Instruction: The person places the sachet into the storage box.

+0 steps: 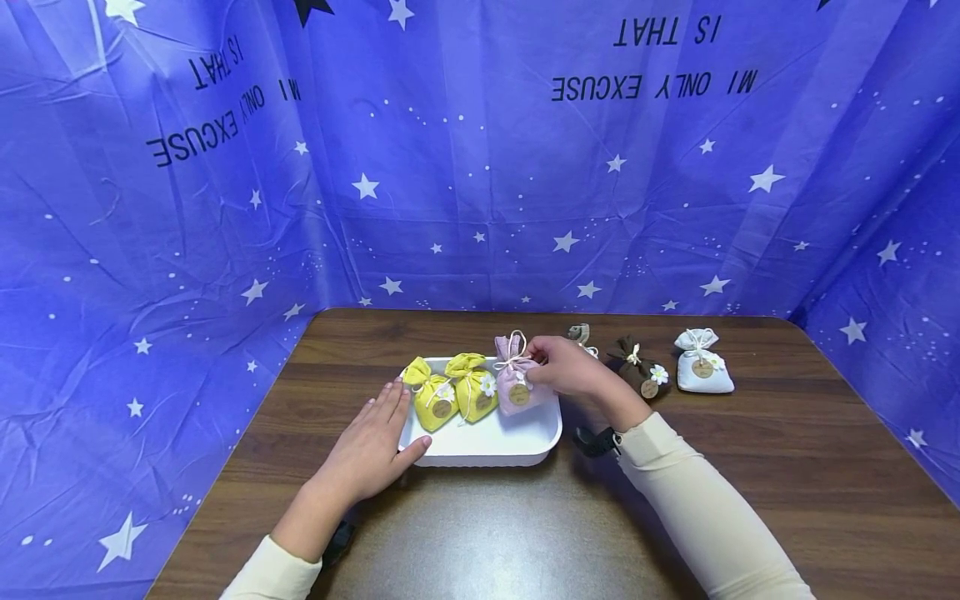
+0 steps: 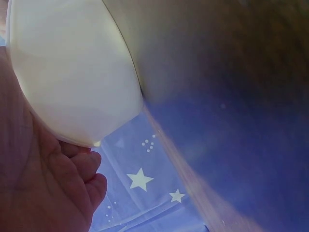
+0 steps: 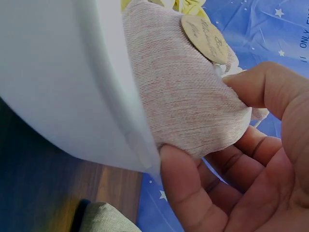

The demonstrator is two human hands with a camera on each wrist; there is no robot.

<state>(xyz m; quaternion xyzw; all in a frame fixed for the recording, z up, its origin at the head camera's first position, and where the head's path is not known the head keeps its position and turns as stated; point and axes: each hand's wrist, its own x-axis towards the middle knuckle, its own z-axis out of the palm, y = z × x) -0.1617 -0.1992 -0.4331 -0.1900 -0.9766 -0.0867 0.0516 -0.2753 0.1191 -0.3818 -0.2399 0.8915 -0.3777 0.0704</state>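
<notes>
Wood table (image 1: 750,467): our spread left hand (image 1: 367,444) braces tray (image 1: 483,458), right hand (image 1: 567,367) pinches pink pouch (image 1: 517,400), which may topple if released askew.

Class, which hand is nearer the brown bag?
Right: the right hand holds the pink bag, just left of the brown bag; the left hand is farther left, touching the tray.

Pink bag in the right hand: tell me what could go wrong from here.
The right hand holds the pink bag by the tray's edge, so it could snag there. Lowering it might knock the nearer yellow bag beside it. The grip is close to the white flower, which might get pulled.
</notes>
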